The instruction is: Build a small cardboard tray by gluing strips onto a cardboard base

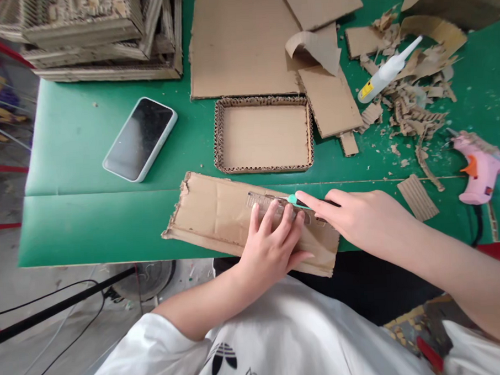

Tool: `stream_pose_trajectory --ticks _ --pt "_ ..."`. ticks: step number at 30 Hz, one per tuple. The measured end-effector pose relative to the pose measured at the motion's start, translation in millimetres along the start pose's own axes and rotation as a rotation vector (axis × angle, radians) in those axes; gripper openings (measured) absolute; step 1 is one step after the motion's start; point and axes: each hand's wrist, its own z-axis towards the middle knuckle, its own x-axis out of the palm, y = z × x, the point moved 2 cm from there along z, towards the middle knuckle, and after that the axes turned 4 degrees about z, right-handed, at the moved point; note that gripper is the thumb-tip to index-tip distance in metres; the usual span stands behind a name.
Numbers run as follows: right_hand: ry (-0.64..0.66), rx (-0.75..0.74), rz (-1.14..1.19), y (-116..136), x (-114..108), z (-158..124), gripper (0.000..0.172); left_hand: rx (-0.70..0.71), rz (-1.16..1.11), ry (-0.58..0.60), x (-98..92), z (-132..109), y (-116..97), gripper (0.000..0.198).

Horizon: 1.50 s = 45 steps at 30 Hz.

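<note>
A strip of brown cardboard (209, 208) lies slanted at the table's front edge, its near right corner overhanging. On top of it is a clear plastic ruler (256, 199). My left hand (273, 242) lies spread on the ruler and cardboard, fingertips pressing down. In my right hand (359, 218) is a utility knife (294, 200) with a green and black body, the index finger stretched along it. The knife's tip end points left along the ruler's far edge. Just beyond the strip stands a shallow cardboard tray (265, 167) with corrugated walls.
A phone (140, 138) lies left of the tray. Stacked cardboard frames (104, 74) stand at the far left. Cardboard sheets (235, 50) lie at the back. To the right are cardboard scraps (416, 111), a white glue bottle (388, 73) and a pink glue gun (479, 163).
</note>
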Motion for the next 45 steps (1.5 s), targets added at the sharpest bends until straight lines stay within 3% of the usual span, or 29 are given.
stream_pose_trajectory --ticks 16,26,45 --pt "0.073 -0.003 -0.091 8.6 -7.7 -2.8 0.07 0.004 0.03 0.023 -0.1 -0.7 0.0 0.063" --pt "0.13 0.012 -0.078 5.6 -8.0 -7.7 0.071 -0.002 0.039 -0.028 -2.0 1.3 -0.2 0.059" --pt "0.109 0.011 -0.073 -0.7 -2.3 -19.0 0.072 -0.005 0.032 -0.032 -2.2 1.5 -0.7 0.058"
